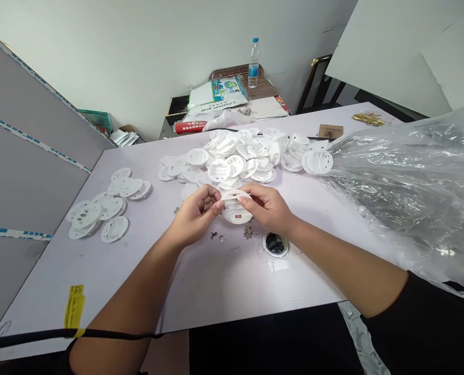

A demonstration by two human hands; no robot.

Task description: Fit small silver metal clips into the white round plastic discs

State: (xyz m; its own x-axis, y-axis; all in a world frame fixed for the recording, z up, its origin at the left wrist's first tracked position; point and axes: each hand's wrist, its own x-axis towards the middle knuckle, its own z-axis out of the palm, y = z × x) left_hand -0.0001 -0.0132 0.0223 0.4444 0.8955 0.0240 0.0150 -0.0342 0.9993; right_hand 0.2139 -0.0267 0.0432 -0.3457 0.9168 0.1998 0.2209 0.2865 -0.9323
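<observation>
- Spanning most of the view, a long pale grey tabletop [110, 281] carries everything below
- Bunched along the right side, a large transparent plastic bag [407, 192] lies on the table, reaching toward the heap
- Both bare forearms reach in from the bottom corners: left forearm [130, 297] and right forearm [345, 260] angle up and inward, meeting at table centre, wrists bent slightly, elbows out of view
- Past the hands, a big loose heap of round white plastic discs [235, 156] lies overlapping, some tilted on others
- Left of the hands, a smaller group of round white plastic discs [102, 208] sits well apart from the heap
- Left hand [196, 213], fingers curled, closed on the near-left edge of the disc; right hand [265, 205] closed on its right edge, fingers wrapped over the top
- Single round white plastic disc with small red marks [235, 207] held between both hands, raised just above the table, in front of the heap
- Just below the hands, small loose metal clips [248, 232] lie scattered on the table
- Near the right wrist, a white ring with a black centre [275, 244] lies flat on the table
</observation>
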